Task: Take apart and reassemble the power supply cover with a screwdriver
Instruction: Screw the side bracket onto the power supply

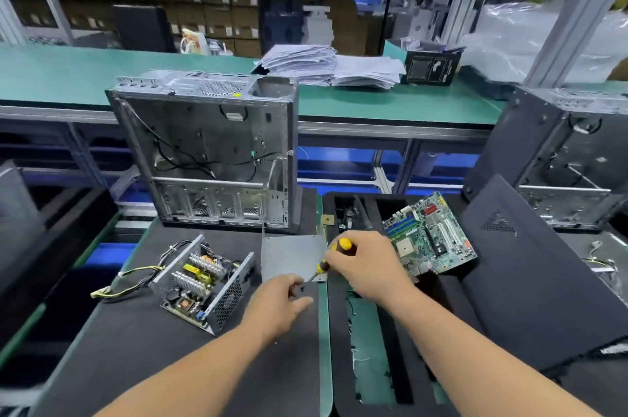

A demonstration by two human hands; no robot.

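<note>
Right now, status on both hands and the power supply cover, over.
Right hand grips the screwdriver, tip down near left hand, which pinches something small. Cover off, flat on the mat beside the open power supply. Nothing in the way.

Screwdriver in right hand

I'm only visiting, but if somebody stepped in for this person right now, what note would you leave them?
Right hand grips the yellow screwdriver, tip down toward the left hand, which seems to pinch something small, perhaps a screw.
The grey cover lies flat on the mat, off the open power supply to its left.
Done: cover removed.
Left: refit it and drive the screws.
</note>
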